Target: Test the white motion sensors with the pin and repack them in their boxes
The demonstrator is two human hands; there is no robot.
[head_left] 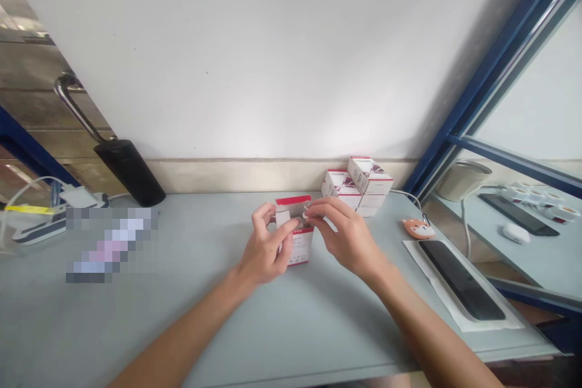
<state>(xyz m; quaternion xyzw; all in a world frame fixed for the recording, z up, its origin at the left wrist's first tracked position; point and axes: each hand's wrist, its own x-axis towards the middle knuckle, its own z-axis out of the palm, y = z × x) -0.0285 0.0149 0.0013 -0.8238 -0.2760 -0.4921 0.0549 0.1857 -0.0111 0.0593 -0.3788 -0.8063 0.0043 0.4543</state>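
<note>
A small white and red carton (300,247) stands on the pale grey table (291,321) at the middle, its red top flap raised. My left hand (266,248) curls around the carton's left side, fingers closed on it. My right hand (343,233) reaches in from the right, with its fingertips pinched at the carton's open top. What lies inside the carton is hidden.
A stack of matching cartons (359,185) stands against the wall behind. To the right lie a dark phone on a white sheet (461,279) and a small orange animal-shaped item (418,228). At the left are a black cylinder with a metal handle (130,170) and a power strip (54,218).
</note>
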